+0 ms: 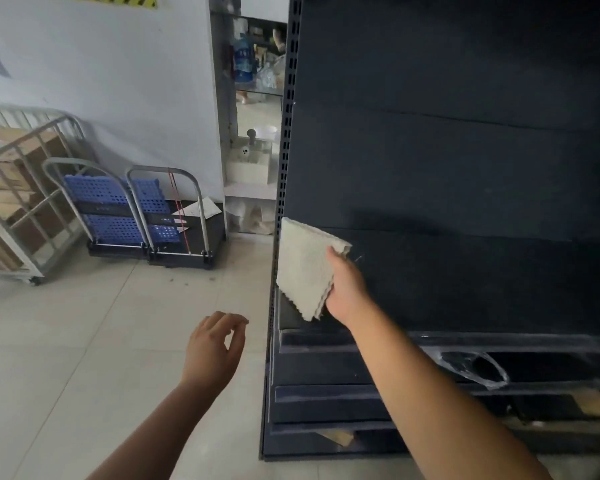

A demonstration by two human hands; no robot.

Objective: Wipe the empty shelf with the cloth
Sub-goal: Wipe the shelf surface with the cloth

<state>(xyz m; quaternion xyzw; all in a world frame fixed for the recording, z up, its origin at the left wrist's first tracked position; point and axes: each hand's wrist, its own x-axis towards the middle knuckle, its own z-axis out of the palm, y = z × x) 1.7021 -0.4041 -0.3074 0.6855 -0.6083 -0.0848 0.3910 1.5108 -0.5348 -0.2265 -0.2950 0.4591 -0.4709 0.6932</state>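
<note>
White cloth (303,268) is folded flat and held in the right hand (345,289). The fingers grip its right edge, with the thumb on top. The cloth hangs at the left end of the dark shelf (465,282), right by the shelf's tall post with holes (284,150). I cannot tell if the cloth is touching the shelf yet or is just above it.

The left hand (213,344) is out to the left of the shelf, over the pale floor (84,323). It holds nothing, and its fingers are bent in a loose curl with a small gap.

The shelf has nothing on it. No wet streak or clean patch shows on it, but the shelf is very dark. It looks like the wiping is only at the start. Almost all of the shelf, going right from the cloth, seems left to wipe.
</note>
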